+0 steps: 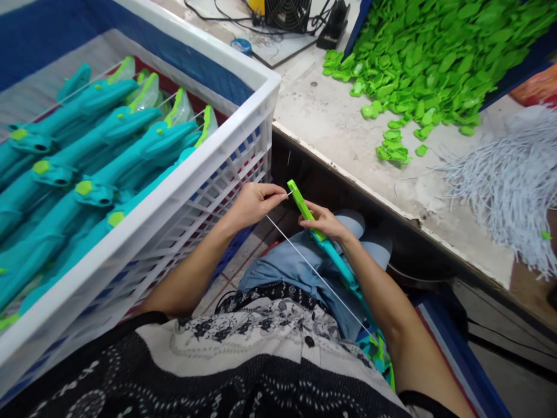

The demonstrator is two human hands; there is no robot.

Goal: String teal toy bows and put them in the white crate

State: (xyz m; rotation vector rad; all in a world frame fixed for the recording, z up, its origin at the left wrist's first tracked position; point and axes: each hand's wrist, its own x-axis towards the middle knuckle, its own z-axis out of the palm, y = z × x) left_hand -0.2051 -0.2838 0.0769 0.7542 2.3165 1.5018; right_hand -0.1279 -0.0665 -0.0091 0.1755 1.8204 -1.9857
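Observation:
Over my lap lies a teal plastic toy bow (339,261) with a bright green end piece (300,200). My right hand (324,222) is closed round the lower part of that green piece. At its upper tip my left hand (256,203) pinches the end of a white string (311,266) between thumb and fingertips. A short bit of string shows between those fingertips and the green tip. The rest slants down across my jeans to the bow's lower end, near my right forearm, which partly hides the bow.
A white plastic crate (255,104) at left holds several teal toys (117,145). On the worktable (313,116) are a heap of small green plastic pieces (426,64), a bundle of white strings (513,174) and a black fan (288,13). The table edge runs close beyond my knees.

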